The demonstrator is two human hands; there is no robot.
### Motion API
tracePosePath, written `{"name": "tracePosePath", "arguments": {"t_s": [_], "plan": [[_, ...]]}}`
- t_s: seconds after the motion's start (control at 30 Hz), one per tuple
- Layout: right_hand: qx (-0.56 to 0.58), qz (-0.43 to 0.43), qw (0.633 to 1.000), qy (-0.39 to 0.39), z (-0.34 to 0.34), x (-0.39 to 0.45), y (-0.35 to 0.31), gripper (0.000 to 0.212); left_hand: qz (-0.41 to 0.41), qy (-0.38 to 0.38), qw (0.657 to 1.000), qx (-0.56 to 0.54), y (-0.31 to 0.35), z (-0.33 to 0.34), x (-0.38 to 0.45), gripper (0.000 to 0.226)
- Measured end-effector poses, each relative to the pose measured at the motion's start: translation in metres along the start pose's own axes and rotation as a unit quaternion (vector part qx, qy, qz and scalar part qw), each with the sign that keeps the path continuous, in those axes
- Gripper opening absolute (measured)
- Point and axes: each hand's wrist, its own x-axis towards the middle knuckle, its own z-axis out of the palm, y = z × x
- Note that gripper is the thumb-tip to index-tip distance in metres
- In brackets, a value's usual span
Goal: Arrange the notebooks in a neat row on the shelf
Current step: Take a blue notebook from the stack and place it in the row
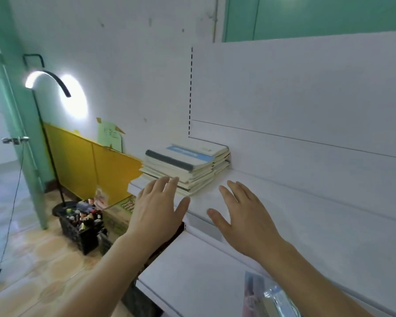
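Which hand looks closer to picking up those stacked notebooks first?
Probably the left hand: its fingers reach the near edge of the notebooks piled flat on the shelf. The right hand hovers open over bare shelf beside them.

view: head cam, only one, wide-angle
facing: fwd + down, toward white shelf (272, 202) mid-frame
nearness: close; both forearms enter from bottom edge
left side: floor, lit lamp (48, 81)

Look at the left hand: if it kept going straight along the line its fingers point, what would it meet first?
Most likely the stack of notebooks on the white shelf. The left hand, open and empty, has its fingertips at the stack's near lower edge; whether they already touch is unclear.
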Motion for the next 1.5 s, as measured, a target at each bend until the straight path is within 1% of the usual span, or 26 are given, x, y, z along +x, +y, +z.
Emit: {"name": "tracePosePath", "arguments": {"t_s": [0.1, 0.3, 0.47, 0.57, 0.63, 0.7, 0.8, 0.87, 0.97, 1.0, 1.07, 1.13, 1.2, 1.23, 1.3, 1.33, 1.37, 1.43, 1.5], "plan": [[0.001, -0.013, 1.0, 0.025, 0.016, 0.045, -0.008, 0.081, -0.007, -0.006, 1.0, -0.001, -0.03, 0.009, 0.026, 0.065], [0.026, -0.01, 0.999, 0.033, 0.043, 0.133, -0.011, 0.07, 0.018, 0.009, 1.0, -0.014, -0.065, 0.025, 0.092, 0.06], [0.013, -0.005, 1.0, 0.01, 0.059, 0.191, -0.005, 0.071, 0.017, -0.035, 0.999, 0.031, -0.08, 0.04, 0.149, 0.069], [-0.013, -0.012, 1.0, 0.01, 0.068, 0.203, -0.004, 0.055, 0.023, -0.068, 0.996, 0.047, -0.093, 0.055, 0.167, 0.071], [-0.024, -0.025, 0.999, 0.02, 0.071, 0.206, -0.006, 0.047, 0.044, -0.051, 0.996, 0.058, -0.104, 0.062, 0.175, 0.075], [-0.034, -0.036, 0.998, 0.038, 0.069, 0.208, -0.011, 0.043, 0.065, -0.01, 0.997, 0.05, -0.111, 0.066, 0.183, 0.078], [-0.088, -0.032, 0.993, 0.072, 0.071, 0.211, -0.019, 0.049, 0.086, 0.033, 0.996, 0.0, -0.121, 0.069, 0.194, 0.072], [-0.111, -0.026, 0.989, 0.098, 0.074, 0.212, -0.022, 0.057, 0.09, 0.046, 0.994, -0.042, -0.126, 0.067, 0.199, 0.074], [-0.12, -0.028, 0.975, 0.185, 0.073, 0.211, -0.026, 0.057, 0.07, 0.07, 0.989, -0.111, -0.128, 0.055, 0.204, 0.078], [-0.132, -0.024, 0.967, 0.216, 0.071, 0.209, -0.031, 0.055, 0.06, 0.066, 0.986, -0.138, -0.127, 0.049, 0.205, 0.08], [-0.162, -0.001, 0.949, 0.269, 0.063, 0.204, -0.049, 0.047, 0.047, 0.023, 0.978, -0.2, -0.124, 0.037, 0.205, 0.085], [-0.176, 0.023, 0.935, 0.306, 0.064, 0.198, -0.072, 0.036, 0.067, -0.03, 0.962, -0.264, -0.122, 0.029, 0.202, 0.083], [-0.168, 0.031, 0.937, 0.304, 0.074, 0.191, -0.09, 0.033, 0.082, -0.083, 0.922, -0.369, -0.119, 0.026, 0.195, 0.072], [-0.151, 0.035, 0.945, 0.288, 0.081, 0.188, -0.097, 0.034, 0.077, -0.105, 0.895, -0.426, -0.118, 0.026, 0.193, 0.064], [-0.094, 0.052, 0.968, 0.228, 0.09, 0.183, -0.107, 0.044, 0.067, -0.109, 0.854, -0.504, -0.118, 0.028, 0.191, 0.048], [-0.075, 0.056, 0.977, 0.194, 0.092, 0.179, -0.111, 0.05, 0.062, -0.1, 0.843, -0.524, -0.12, 0.03, 0.191, 0.043], [-0.074, 0.051, 0.98, 0.176, 0.093, 0.176, -0.113, 0.054, 0.057, -0.085, 0.84, -0.533, -0.122, 0.032, 0.192, 0.039], [-0.087, 0.052, 0.976, 0.192, 0.089, 0.17, -0.114, 0.053, 0.042, -0.041, 0.844, -0.533, -0.13, 0.033, 0.195, 0.038], [-0.072, 0.109, 0.966, 0.222, 0.082, 0.168, -0.109, 0.051, 0.027, -0.009, 0.841, -0.541, -0.141, 0.031, 0.198, 0.036]]}}
